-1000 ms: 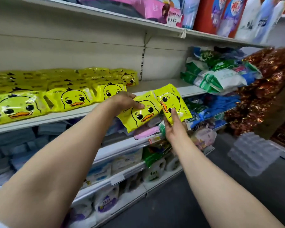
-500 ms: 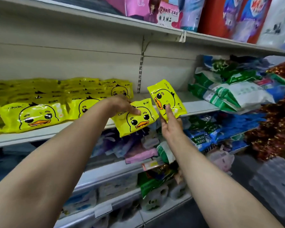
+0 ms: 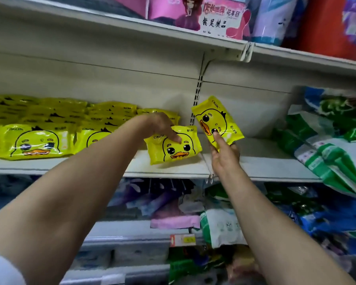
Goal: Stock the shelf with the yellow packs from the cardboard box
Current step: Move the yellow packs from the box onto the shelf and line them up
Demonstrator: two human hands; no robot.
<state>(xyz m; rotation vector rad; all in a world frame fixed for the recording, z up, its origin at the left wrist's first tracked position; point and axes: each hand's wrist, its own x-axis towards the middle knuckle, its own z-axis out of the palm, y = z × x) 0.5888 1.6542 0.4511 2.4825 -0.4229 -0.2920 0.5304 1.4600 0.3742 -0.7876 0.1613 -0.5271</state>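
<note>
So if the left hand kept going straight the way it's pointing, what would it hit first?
Probably the bare shelf board just right of the stacked yellow duck packs; the left hand already holds one duck pack low over it. Depth is uncertain.

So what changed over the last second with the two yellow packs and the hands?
Both hands carried their packs up and toward the shelf. The left hand now presses its yellow pack down at the end of the stocked row; the right hand lifted its tilted pack above the shelf board. Both grips unchanged; the row stayed put.
</note>
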